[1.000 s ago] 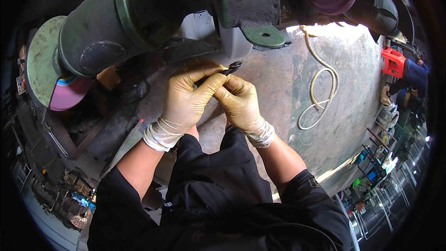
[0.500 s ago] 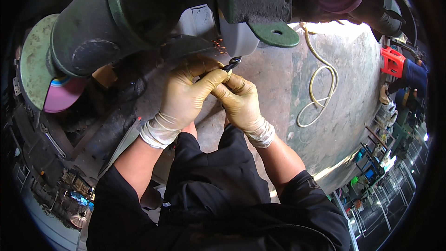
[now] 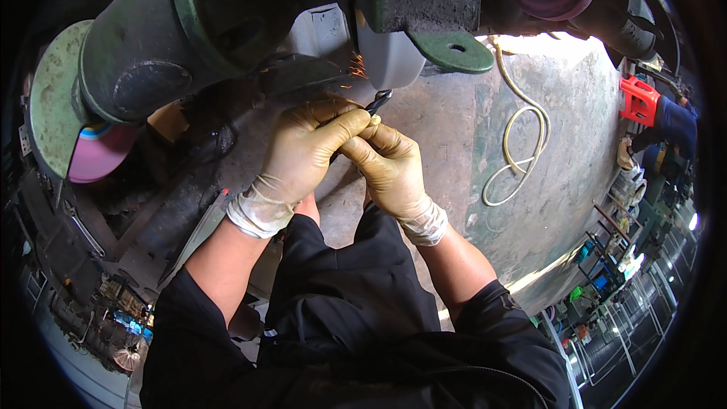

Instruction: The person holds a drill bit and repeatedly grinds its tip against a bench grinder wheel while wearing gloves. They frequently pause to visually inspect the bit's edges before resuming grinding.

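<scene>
Jutting from both hands (image 3: pixel 294 148) (image 3: pixel 390 170), dark drill bit (image 3: pixel 378 102), beside grey wheel (image 3: pixel 392 60)

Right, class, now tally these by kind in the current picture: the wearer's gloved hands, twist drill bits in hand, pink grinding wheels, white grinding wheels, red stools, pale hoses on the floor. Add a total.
Gloved hands: 2
Twist drill bit: 1
Pink grinding wheels: 2
White grinding wheel: 1
Red stool: 1
Pale hose: 1
Total: 8
</scene>
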Available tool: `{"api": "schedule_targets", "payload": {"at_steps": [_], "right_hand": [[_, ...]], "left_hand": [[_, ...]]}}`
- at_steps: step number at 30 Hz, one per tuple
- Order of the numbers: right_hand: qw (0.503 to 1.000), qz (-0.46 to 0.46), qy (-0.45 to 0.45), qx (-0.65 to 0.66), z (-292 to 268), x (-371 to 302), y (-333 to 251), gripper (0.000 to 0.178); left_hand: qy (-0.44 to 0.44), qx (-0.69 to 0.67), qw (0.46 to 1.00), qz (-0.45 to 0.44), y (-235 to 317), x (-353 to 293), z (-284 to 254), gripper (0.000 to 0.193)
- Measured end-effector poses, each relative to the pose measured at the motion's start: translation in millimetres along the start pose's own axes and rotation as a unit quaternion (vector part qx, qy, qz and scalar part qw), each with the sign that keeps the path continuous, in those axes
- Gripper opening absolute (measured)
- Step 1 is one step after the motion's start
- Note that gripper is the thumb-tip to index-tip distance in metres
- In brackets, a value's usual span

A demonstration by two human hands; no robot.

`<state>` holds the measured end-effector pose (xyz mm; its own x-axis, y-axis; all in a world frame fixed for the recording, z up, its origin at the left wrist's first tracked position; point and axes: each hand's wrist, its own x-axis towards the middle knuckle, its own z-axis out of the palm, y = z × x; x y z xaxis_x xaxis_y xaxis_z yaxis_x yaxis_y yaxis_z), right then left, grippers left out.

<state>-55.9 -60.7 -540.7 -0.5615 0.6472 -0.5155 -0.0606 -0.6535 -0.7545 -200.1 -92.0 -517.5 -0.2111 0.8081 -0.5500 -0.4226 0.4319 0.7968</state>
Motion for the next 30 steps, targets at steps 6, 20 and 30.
{"api": "schedule_targets", "payload": {"at_steps": [6,20,30], "right_hand": [[1.000,0.007,0.017,-0.015,1.1,-1.3,-0.3,0.019],[1.000,0.015,0.025,-0.009,1.1,-2.7,-0.4,0.020],[0.999,0.022,0.041,0.000,0.8,1.4,-0.8,0.021]], "left_hand": [[0.001,-0.013,1.000,-0.023,1.1,-0.3,0.3,0.011],[-0.002,-0.064,0.997,-0.047,-5.7,2.7,1.5,0.013],[0.004,-0.068,0.996,-0.057,-5.8,7.7,2.5,0.014]]}}
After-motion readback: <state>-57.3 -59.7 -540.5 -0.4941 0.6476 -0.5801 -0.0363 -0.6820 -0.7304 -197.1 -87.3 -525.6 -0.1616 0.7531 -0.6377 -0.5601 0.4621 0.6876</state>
